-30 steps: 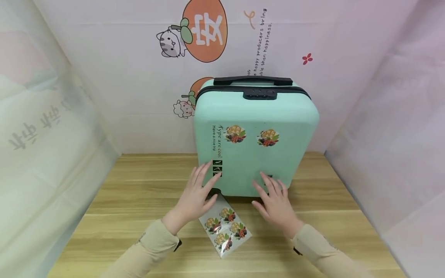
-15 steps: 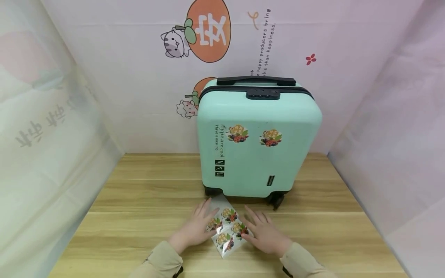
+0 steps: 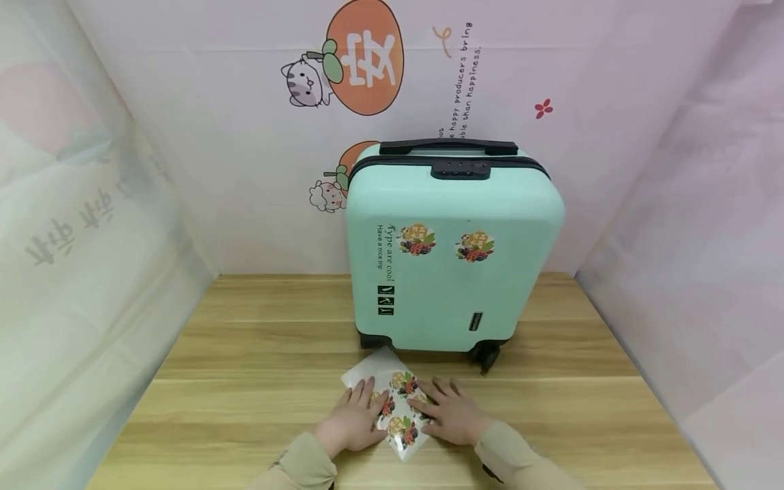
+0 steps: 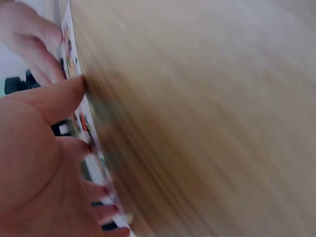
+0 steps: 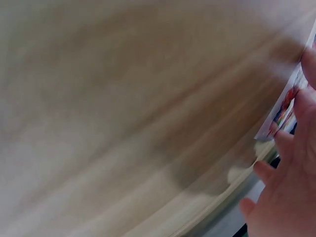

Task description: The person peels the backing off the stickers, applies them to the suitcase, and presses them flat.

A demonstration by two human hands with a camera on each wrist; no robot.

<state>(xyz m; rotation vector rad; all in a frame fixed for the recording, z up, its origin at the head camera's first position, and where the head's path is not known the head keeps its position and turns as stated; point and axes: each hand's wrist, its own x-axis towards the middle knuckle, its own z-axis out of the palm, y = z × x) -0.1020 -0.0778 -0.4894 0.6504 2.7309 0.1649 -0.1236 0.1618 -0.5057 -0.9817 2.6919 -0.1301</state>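
A clear-backed sheet of fruit stickers (image 3: 402, 431) lies flat on the wooden table, just in front of a mint-green suitcase (image 3: 437, 292). On the sheet's left side rests my left hand (image 3: 354, 420), its fingers spread over part of the prints. My right hand (image 3: 454, 415) touches the right side, fingertips on another print. In the left wrist view, the thumb and fingertips of the left hand (image 4: 39, 143) meet the thin edge-on sheet. The right wrist view has the right hand (image 5: 291, 163) at the sheet's corner. Two matching fruit stickers (image 3: 418, 240) are on the suitcase front.
Upright at the back, the suitcase stands on black wheels (image 3: 486, 355), with a black carry handle (image 3: 448, 145) on top. White printed cloth (image 3: 245, 136) hangs behind the table and along both sides. Wooden tabletop (image 3: 257, 354) extends left and right of the sheet.
Both hands have come down from in front of the suitcase onto the sticker sheet. The sheet has turned slightly and slid a little toward the person.
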